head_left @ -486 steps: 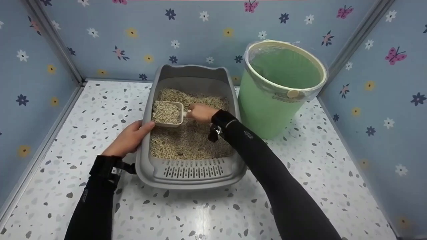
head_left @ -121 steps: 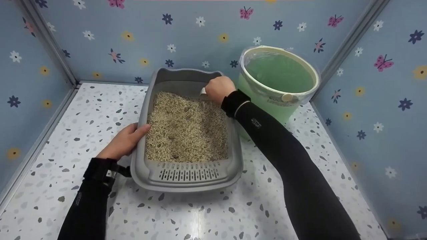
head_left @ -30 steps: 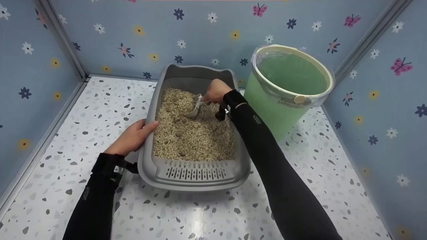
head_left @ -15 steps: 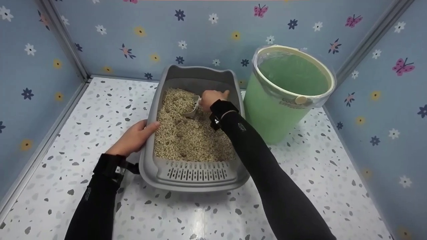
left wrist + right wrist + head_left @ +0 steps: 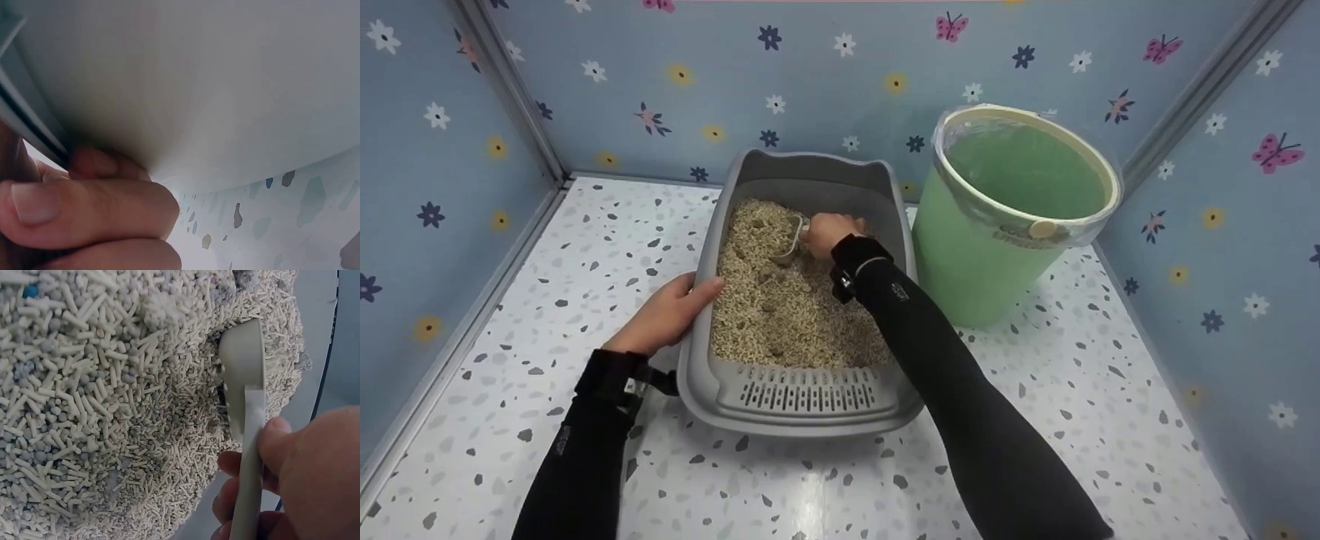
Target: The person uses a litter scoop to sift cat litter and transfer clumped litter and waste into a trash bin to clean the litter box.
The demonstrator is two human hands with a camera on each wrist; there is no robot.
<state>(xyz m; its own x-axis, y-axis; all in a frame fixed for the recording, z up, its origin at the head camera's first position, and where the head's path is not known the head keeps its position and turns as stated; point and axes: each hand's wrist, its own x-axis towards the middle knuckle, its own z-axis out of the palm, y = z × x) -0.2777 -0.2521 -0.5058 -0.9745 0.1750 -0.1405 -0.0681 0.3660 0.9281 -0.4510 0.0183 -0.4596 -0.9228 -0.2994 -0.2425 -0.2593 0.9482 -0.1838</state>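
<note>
A grey litter box (image 5: 810, 421) filled with pale pellet litter (image 5: 780, 322) stands on the floor. My left hand (image 5: 671, 311) grips its left rim, thumb on top; in the left wrist view the fingers (image 5: 95, 211) curl under the rim's outer edge. Inside the box, toward the back, my right hand (image 5: 831, 234) holds a litter scoop (image 5: 790, 247) by its handle. The right wrist view shows the scoop's head (image 5: 243, 354) tilted on its side and partly sunk in the litter, with fingers and thumb wrapped round the handle (image 5: 250, 467). Dark clumps lie in the litter.
A green trash bin (image 5: 982, 262) with a clear liner over its cream rim stands close to the box's right side. Flower-patterned walls (image 5: 840, 67) enclose the back and both sides. The speckled floor (image 5: 810, 487) extends in front.
Over the last second my right hand has lowered and turned, with the scoop still in the litter near the back left. My left hand stays on the rim. Earlier the scoop was heaped with litter.
</note>
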